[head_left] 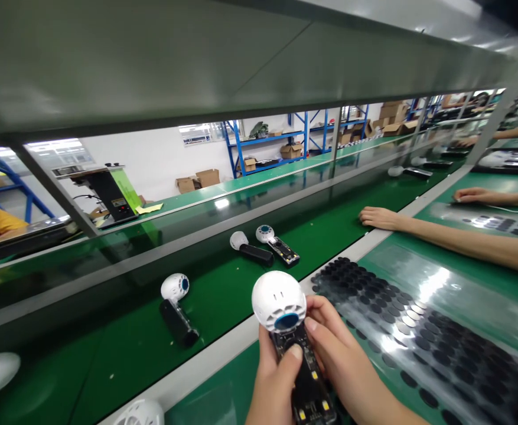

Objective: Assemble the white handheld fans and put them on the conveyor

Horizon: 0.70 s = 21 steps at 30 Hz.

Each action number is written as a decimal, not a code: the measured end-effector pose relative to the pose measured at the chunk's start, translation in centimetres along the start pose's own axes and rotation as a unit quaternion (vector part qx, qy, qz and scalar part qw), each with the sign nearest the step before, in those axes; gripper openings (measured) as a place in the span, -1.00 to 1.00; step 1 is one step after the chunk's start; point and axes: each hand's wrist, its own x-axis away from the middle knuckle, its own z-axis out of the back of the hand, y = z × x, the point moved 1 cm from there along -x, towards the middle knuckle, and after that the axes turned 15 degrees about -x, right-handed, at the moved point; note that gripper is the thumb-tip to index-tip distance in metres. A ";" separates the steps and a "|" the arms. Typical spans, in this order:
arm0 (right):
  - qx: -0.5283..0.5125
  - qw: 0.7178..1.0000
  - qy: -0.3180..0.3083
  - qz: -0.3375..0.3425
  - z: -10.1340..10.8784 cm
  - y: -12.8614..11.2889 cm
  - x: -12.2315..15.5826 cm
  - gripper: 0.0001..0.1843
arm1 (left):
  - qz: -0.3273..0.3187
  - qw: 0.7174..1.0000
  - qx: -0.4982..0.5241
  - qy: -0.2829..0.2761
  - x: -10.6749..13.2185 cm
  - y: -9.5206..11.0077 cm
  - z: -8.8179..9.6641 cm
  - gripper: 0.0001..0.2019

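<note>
Find white-headed device [287, 321] just above nr edge of tabletop [214, 401], head [276, 292] up, w/ bare PCB [309, 366] facing viewer along black handle [305, 398]. Prob. light enough for one hand; judge head as stiff, smooth plastic, a bit slippery, maybe top-heavy. Treat PCB as fragile: avoid pressing on small yellow squares [325, 406] (LEDs?) or other parts, and avoid bending head against handle. Best take hold by long side edges of handle, w/ 2nd support under head.

See left hand [273, 386] wrapped around handle, w/ thumb [293, 357] on PCB just below head; see right hand [336, 342] grasping too, at right side just under head. Can't tell exact finger placement behind handle.

Just R. of both hands, note clear sheet of black discs [400, 330] on tabletop. Beyond, on green belt [223, 310], spot similar device [176, 313] lying to L., plus paired devices [280, 247] farther off. Farther R., note co-worker's hand [378, 217] resting at belt edge.
</note>
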 end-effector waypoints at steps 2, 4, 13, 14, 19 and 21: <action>0.009 1.000 0.005 -0.007 0.1 -0.1 0.1 -0.79 | 0.006 1.000 -0.028 -0.009 -0.1 -0.4 0.2 -0.32; 0.049 0.999 0.013 -0.013 0.2 -0.2 0.1 -0.77 | 0.000 0.999 -0.049 -0.005 -0.2 -0.5 0.4 -0.40; 0.432 0.883 0.103 0.148 2.6 0.3 -10.1 -0.79 | -0.031 0.998 0.015 0.045 -1.3 1.8 1.4 -0.75; 0.470 0.863 0.102 0.156 2.7 0.4 -11.8 -0.75 | -0.036 0.998 0.021 0.046 -1.5 1.8 1.8 -0.74; 0.616 0.766 0.098 0.156 2.8 0.4 -17.6 -0.63 | -0.045 0.995 0.087 -0.024 -2.1 1.0 2.6 -0.49; 0.645 0.744 0.101 0.140 2.7 0.3 -18.5 -0.67 | -0.049 0.992 0.102 -0.047 -2.1 0.6 2.6 -0.36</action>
